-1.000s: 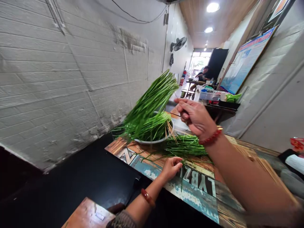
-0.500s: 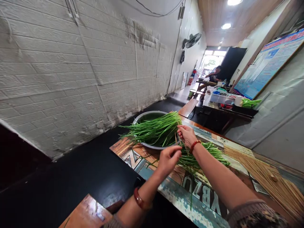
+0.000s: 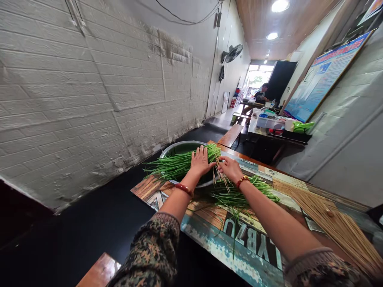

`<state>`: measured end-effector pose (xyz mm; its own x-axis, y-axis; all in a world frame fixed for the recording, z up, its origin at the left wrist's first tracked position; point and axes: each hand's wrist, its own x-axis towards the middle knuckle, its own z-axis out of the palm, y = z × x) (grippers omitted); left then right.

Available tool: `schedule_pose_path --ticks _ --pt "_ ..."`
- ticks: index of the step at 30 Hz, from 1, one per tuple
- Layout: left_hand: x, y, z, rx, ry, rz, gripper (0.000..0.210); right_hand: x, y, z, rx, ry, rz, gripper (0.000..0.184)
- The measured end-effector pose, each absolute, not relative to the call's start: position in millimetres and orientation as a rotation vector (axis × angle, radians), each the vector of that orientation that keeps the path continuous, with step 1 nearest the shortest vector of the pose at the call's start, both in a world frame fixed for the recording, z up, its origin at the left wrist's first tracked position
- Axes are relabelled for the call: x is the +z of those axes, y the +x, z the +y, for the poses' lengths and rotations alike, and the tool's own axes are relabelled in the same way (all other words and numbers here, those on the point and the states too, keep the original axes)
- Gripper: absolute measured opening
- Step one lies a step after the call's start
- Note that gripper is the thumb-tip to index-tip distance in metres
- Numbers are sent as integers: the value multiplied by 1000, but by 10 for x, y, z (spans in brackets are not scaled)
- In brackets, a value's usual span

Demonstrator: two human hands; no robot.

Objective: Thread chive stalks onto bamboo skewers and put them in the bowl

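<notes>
A bundle of long green chives [image 3: 176, 164] lies across a metal basin [image 3: 167, 150] on the table. My left hand [image 3: 201, 161] rests flat on the bundle near its right end, fingers spread. Thin wooden skewers [image 3: 220, 174] stick out at that end of the chives. Just to the right, my right hand [image 3: 230, 169] pinches the skewers, with thumb and forefinger close to the bundle's cut ends. Below the hands, a second heap of chives [image 3: 239, 195] lies on the tabletop, partly hidden by my right forearm.
Many loose skewers [image 3: 335, 223] lie along the right of the patterned table [image 3: 215, 249]. A bench [image 3: 230, 136] stands beyond it. Farther back, another table holds a plastic box [image 3: 271, 122] and a green bag [image 3: 302, 127]. A person [image 3: 261, 95] sits at the back.
My left hand has moved up and forward from beside the skewers onto the chives, its fingers spreading. My right hand stays at the skewers. The view has shifted slightly.
</notes>
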<state>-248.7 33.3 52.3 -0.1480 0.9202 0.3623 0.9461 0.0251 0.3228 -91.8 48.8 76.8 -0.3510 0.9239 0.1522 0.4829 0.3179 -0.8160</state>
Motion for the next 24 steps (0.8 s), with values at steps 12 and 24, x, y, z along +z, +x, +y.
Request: schedule_pose_path --ticks 12,24 --pt "612 -2634 265 -541 -1862 -2166 102 633 205 -120 798 -1143 -1887 38" --pt "659 -2976 685 -170 -2056 -2150 93 -611 1138 -265 876 -1374 -1675 43"
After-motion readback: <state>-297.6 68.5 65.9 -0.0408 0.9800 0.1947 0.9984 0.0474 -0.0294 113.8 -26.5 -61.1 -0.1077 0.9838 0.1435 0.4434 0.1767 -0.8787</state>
